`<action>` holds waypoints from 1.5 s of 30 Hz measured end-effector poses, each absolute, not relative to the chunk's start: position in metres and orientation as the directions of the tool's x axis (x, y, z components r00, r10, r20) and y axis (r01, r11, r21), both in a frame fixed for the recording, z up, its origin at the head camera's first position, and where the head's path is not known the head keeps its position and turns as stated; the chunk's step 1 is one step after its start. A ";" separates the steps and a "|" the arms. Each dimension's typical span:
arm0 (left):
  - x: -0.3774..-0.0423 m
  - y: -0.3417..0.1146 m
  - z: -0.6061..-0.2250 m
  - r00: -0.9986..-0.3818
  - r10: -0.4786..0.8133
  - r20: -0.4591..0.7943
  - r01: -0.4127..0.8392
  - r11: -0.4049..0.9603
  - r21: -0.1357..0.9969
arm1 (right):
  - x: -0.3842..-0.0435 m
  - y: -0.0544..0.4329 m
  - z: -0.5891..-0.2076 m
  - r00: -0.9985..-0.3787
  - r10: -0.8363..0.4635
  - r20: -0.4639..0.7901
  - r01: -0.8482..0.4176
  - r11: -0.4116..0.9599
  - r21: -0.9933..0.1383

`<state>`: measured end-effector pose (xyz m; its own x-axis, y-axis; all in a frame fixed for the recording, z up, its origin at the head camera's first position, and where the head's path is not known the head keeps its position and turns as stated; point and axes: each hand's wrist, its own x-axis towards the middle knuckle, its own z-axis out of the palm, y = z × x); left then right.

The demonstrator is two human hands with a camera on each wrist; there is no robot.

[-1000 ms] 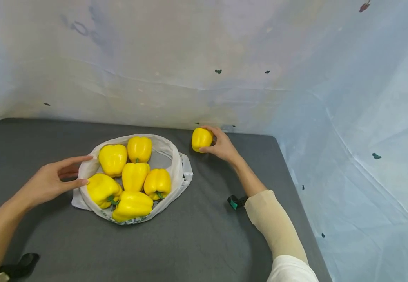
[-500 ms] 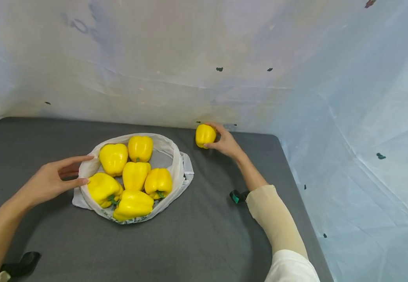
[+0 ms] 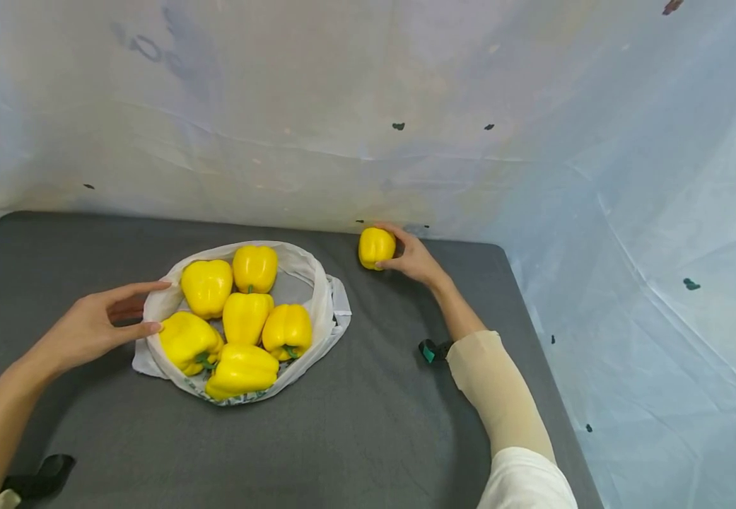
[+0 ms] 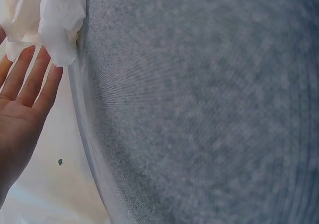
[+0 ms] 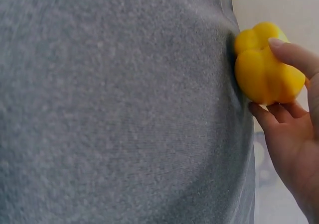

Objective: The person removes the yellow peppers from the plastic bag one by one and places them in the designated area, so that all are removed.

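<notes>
Near the table's far edge, my right hand (image 3: 413, 258) holds a yellow bell pepper (image 3: 377, 248) between thumb and fingers. In the right wrist view the thumb lies on one side of the bell pepper (image 5: 261, 67) and the fingertips on the other; it sits at the grey cloth. Left of it stands a white bag (image 3: 317, 283) with its mouth spread wide and several yellow bell peppers (image 3: 242, 371) inside. My left hand (image 3: 90, 326) touches the bag's left rim with extended fingers and thumb. The left wrist view shows those fingers (image 4: 36, 79) against the white bag (image 4: 62, 25).
A grey cloth covers the table (image 3: 342, 438). Pale sheeting (image 3: 317, 127) hangs behind it and along the right side. Black straps lie by both forearms, the left strap (image 3: 43, 477) near the front and the right strap (image 3: 433, 350) beside the sleeve.
My right hand and the bell pepper in it have shifted slightly to the right along the far edge. The left hand and the bag stay in place; the head view has turned a little.
</notes>
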<state>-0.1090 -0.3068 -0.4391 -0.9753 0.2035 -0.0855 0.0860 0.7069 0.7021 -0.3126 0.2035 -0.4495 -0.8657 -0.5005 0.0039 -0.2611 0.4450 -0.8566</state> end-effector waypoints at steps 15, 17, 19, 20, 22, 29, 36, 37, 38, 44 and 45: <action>-0.109 -0.310 -0.439 -0.970 0.226 -0.085 0.088 0.657 0.749 | -0.301 0.195 -0.424 -0.833 -0.552 -0.051 -0.241 0.443 -0.864; -0.109 -0.310 -0.439 -0.970 0.225 -0.089 0.085 0.660 0.746 | -0.297 0.193 -0.418 -0.830 -0.554 -0.063 -0.227 0.439 -0.869; -0.109 -0.309 -0.439 -0.970 0.225 -0.092 0.083 0.661 0.746 | -0.296 0.193 -0.417 -0.834 -0.547 -0.073 -0.215 0.443 -0.871; -0.110 -0.309 -0.439 -0.970 0.226 -0.093 0.083 0.661 0.746 | -0.296 0.193 -0.417 -0.837 -0.542 -0.079 -0.206 0.445 -0.871; -0.110 -0.309 -0.439 -0.969 0.227 -0.095 0.082 0.661 0.745 | -0.296 0.194 -0.417 -0.842 -0.532 -0.087 -0.193 0.447 -0.874; -0.113 -0.307 -0.438 -0.969 0.232 -0.089 0.091 0.663 0.743 | -0.290 0.192 -0.413 -0.872 -0.488 -0.044 -0.208 0.450 -0.868; -0.116 -0.308 -0.439 -0.969 0.232 -0.089 0.094 0.673 0.734 | -0.285 0.192 -0.413 -0.880 -0.467 0.089 -0.298 0.397 -0.868; -0.117 -0.309 -0.439 -0.968 0.234 -0.090 0.095 0.673 0.734 | -0.284 0.191 -0.412 -0.880 -0.463 0.109 -0.314 0.393 -0.864; -0.117 -0.309 -0.439 -0.968 0.234 -0.090 0.095 0.673 0.734 | -0.283 0.191 -0.412 -0.879 -0.458 0.130 -0.330 0.390 -0.859; -0.119 -0.310 -0.440 -0.967 0.237 -0.087 0.098 0.670 0.736 | -0.278 0.189 -0.407 -0.877 -0.427 0.218 -0.394 0.384 -0.835; -0.119 -0.310 -0.439 -0.967 0.237 -0.087 0.098 0.671 0.735 | -0.277 0.188 -0.406 -0.878 -0.422 0.228 -0.400 0.383 -0.833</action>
